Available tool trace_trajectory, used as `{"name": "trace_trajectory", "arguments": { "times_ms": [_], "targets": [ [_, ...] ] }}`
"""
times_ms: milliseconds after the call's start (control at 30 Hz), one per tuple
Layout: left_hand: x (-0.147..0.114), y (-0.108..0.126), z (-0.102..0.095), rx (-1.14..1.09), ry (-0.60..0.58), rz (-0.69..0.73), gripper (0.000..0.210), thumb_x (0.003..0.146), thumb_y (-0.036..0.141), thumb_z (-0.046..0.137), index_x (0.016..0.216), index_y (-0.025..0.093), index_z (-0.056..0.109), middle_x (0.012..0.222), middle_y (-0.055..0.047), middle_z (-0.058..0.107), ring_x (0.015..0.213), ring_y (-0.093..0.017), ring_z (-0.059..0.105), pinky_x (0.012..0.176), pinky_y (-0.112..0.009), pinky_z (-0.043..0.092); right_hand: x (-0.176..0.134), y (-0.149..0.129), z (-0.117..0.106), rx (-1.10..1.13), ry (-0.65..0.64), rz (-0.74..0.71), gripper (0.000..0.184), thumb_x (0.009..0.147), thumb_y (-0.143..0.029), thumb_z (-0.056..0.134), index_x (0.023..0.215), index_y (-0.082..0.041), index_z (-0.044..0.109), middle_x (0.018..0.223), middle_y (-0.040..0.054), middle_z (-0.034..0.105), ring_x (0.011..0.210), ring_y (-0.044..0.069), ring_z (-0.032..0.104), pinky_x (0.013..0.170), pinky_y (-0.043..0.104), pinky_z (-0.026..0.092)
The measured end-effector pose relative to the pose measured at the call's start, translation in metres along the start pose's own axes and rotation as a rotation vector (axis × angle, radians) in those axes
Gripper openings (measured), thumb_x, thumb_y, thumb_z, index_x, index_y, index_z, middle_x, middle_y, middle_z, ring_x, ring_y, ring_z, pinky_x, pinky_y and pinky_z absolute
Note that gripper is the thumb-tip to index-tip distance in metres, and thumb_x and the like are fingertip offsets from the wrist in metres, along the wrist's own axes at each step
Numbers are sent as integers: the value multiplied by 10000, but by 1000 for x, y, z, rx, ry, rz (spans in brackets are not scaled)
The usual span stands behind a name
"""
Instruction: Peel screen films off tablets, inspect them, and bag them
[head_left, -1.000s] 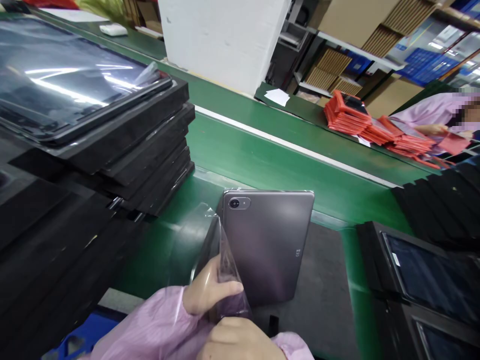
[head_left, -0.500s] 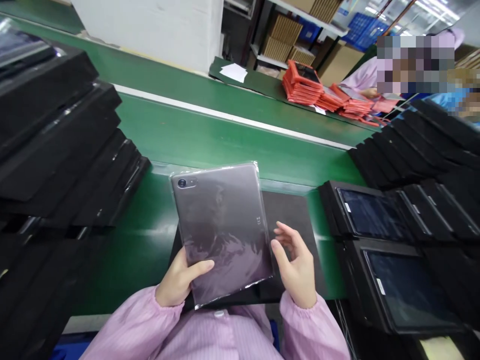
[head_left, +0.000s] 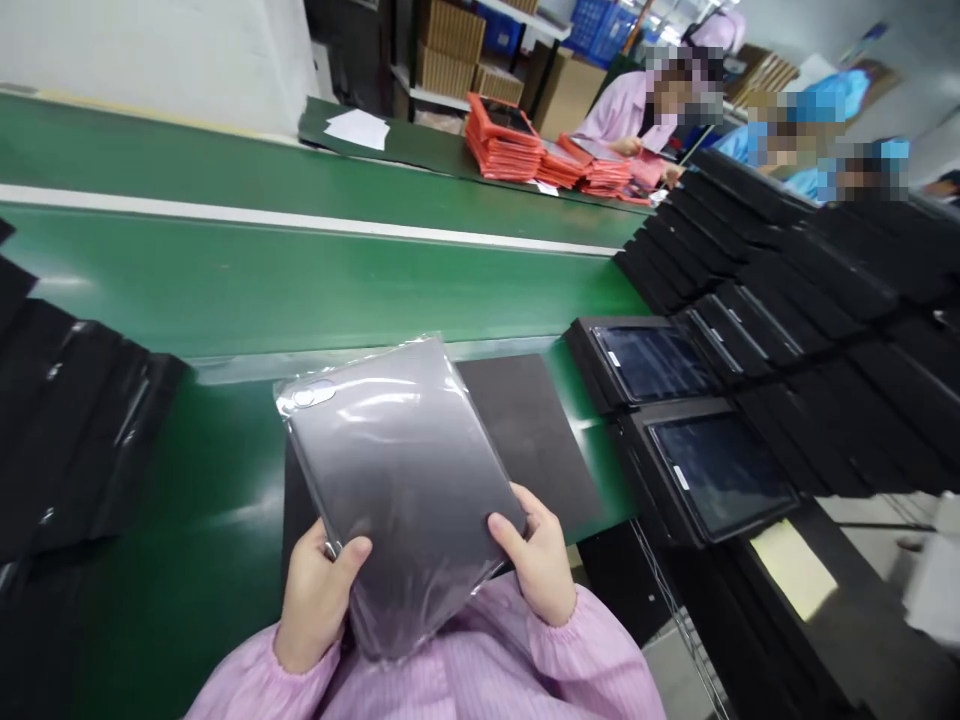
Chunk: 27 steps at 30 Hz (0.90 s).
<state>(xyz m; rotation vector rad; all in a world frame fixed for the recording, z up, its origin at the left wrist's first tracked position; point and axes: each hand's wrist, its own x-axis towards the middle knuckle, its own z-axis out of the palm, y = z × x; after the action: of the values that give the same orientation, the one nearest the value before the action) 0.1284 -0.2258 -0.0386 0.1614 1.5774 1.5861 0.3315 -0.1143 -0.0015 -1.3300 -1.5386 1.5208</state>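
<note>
A grey tablet [head_left: 397, 470] in a clear plastic sleeve is held up in front of my chest, its back with the camera towards me. My left hand [head_left: 319, 590] grips its left edge, thumb over the back. On the opposite edge, near the lower right corner, my right hand [head_left: 536, 560] closes with its thumb on the back too. The fingers under the tablet are hidden. Beneath it, partly covered, a black mat [head_left: 525, 430] lies on the green bench [head_left: 225, 440].
Black trays with tablets [head_left: 652, 360] are stacked at right, beside a yellow paper note [head_left: 795, 565]. More black trays [head_left: 67, 430] rise at left. Across the bench stand red-cased stacks [head_left: 502, 140] and white paper [head_left: 358, 128]. Co-workers [head_left: 622, 105] are at the far right.
My right hand, apart from the tablet before, now holds its right edge. The tablet has tilted further and moved lower left in view. The view has turned right.
</note>
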Motion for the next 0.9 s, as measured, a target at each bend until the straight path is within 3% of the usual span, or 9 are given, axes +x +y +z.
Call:
{"name": "trace_trajectory", "arguments": {
  "times_ms": [167, 267, 333, 400, 467, 600, 700, 800, 900],
  "targets": [
    [-4, 8, 9, -51, -48, -103, 696, 418, 683, 913, 751, 139, 636, 661, -76, 696, 734, -280, 703, 600, -289, 555, -4, -2, -6, 176, 120, 117, 380, 748, -485, 799, 941, -163, 740, 876, 52, 761, 774, 190, 677, 697, 278, 537],
    [-9, 15, 15, -143, 42, -161, 729, 320, 609, 961, 786, 148, 643, 649, -46, 686, 715, -270, 698, 586, -284, 566, 3, -9, -16, 474, 285, 213, 427, 671, -464, 854, 942, -160, 727, 844, 55, 770, 749, 216, 710, 691, 322, 577],
    [-11, 19, 17, -189, 125, -185, 752, 296, 585, 969, 827, 153, 660, 639, -25, 678, 680, -252, 690, 541, -265, 553, 10, -16, -31, 582, 460, 184, 427, 652, -442, 864, 940, -163, 719, 866, 58, 780, 790, 234, 735, 746, 360, 606],
    [-12, 21, 17, -213, 190, -179, 732, 321, 580, 964, 843, 155, 676, 617, -8, 662, 642, -228, 676, 494, -236, 528, 16, -24, -48, 573, 643, 43, 372, 697, -428, 839, 929, -169, 707, 881, 51, 781, 844, 231, 746, 805, 377, 618],
    [-13, 22, 16, -230, 237, -168, 681, 338, 562, 962, 809, 158, 680, 585, 6, 641, 587, -197, 651, 450, -207, 497, 18, -31, -63, 467, 852, -212, 316, 774, -412, 792, 957, -171, 700, 917, 47, 777, 912, 225, 747, 874, 395, 615],
    [-11, 26, 11, -295, 313, -208, 606, 324, 506, 956, 734, 151, 686, 585, 17, 656, 475, -121, 574, 398, -160, 458, 12, -26, -70, 14, 1165, -723, 273, 841, -338, 758, 1030, -143, 732, 990, 88, 774, 992, 267, 748, 935, 436, 605],
    [-10, 28, 9, -367, 425, -238, 563, 300, 454, 947, 695, 156, 678, 583, 39, 660, 458, -89, 559, 392, -128, 448, 9, -2, -62, -445, 1019, -920, 233, 850, -216, 742, 1078, -170, 757, 982, 99, 794, 911, 278, 778, 816, 410, 653],
    [-11, 30, 11, -424, 509, -265, 526, 310, 381, 939, 718, 178, 678, 604, 60, 675, 457, -100, 570, 417, -153, 486, 13, 24, -55, -756, 585, -1129, 414, 897, -126, 638, 1296, -230, 674, 1131, 98, 782, 1025, 273, 768, 849, 411, 667],
    [-11, 31, 14, -453, 481, -315, 469, 351, 351, 911, 721, 182, 677, 593, 55, 669, 473, -144, 600, 500, -234, 564, 21, 35, -52, -918, 169, -1250, 462, 953, -94, 479, 1389, -181, 604, 1222, 136, 748, 1210, 259, 692, 985, 441, 617]
  ]
}}
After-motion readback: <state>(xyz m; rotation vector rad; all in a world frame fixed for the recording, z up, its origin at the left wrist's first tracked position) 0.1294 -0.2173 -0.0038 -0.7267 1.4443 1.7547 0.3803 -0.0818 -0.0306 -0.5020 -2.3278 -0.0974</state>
